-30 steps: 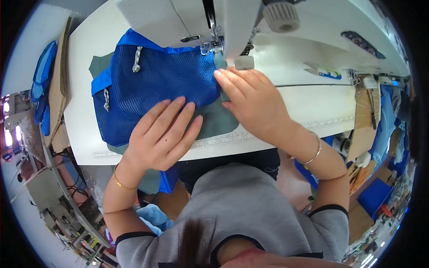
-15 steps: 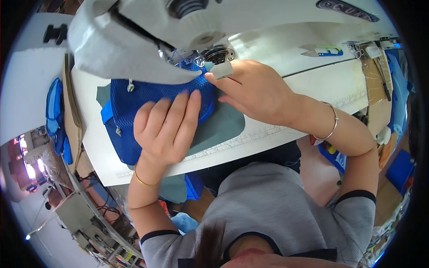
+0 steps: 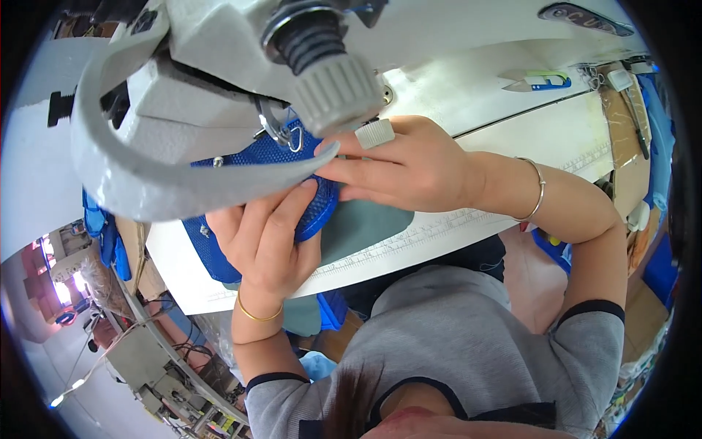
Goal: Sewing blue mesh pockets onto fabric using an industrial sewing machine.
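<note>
White sewing machine head (image 3: 212, 88) looming over the far left of the white sewing table (image 3: 468, 102), ribbed handwheel knob (image 3: 338, 94) jutting toward the lens, curved grey arm sweeping across and hiding part of the work. Blue mesh fabric piece (image 3: 274, 157) flat on the table under the machine, spilling to the near left edge; grey-green fabric panel (image 3: 365, 223) beneath it, showing toward the near edge, just beside the printed ruler strip (image 3: 439, 227). Left hand (image 3: 267, 238) spread palm-down on the mesh, fingers extended, pressing rather than gripping; gold bangle (image 3: 256, 316) at the wrist. Right hand (image 3: 406, 168) flat too, fingers stretched toward the needle area and resting on the mesh edge; white ribbed thimble (image 3: 374, 133) on one finger, silver bangle (image 3: 536, 192) on the wrist. Thread snips (image 3: 540, 82) with blue handle lying well apart, near the far right corner.
</note>
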The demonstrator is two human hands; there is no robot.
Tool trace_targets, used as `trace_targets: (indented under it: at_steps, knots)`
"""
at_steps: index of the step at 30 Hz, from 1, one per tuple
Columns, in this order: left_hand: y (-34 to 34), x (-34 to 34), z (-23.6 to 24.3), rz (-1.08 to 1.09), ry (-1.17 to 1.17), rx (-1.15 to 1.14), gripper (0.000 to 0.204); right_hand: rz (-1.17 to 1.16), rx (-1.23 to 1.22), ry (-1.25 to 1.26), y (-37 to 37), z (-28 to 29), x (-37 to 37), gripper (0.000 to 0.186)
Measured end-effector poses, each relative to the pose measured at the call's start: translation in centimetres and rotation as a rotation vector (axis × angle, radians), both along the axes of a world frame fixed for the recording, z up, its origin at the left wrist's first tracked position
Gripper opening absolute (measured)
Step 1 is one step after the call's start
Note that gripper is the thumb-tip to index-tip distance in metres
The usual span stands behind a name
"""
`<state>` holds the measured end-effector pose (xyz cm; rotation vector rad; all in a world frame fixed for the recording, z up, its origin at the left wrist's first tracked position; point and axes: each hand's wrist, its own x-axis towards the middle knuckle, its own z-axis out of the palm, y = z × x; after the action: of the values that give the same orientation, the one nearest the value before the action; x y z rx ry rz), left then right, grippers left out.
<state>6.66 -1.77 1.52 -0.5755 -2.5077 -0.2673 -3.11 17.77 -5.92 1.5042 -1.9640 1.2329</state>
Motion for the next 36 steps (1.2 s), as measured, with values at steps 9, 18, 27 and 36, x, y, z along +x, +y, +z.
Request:
trace_targets:
  at_steps: [9, 18, 27, 36]
  knots:
    - [-0.2, 0.1, -0.7, -0.003, -0.012, 0.032, 0.029, 0.072, -0.098, -0.061, -0.6, -0.1, 0.1, 0.033]
    - [0.0, 0.8, -0.7, 0.04, -0.022, -0.05, 0.032, 0.011, -0.132, 0.061, -0.7, -0.1, 0.1, 0.03]
    - [0.4, 1.2, -1.5, 0.016, 0.074, -0.095, 0.032, 0.019, -0.017, -0.053, 0.4, 1.1, 0.3, 0.033]
    - [2.5, 1.7, -1.7, -0.195, -0.008, -0.323, 0.022, 0.008, 0.318, -0.001, 6.3, 0.2, 5.8, 0.026]
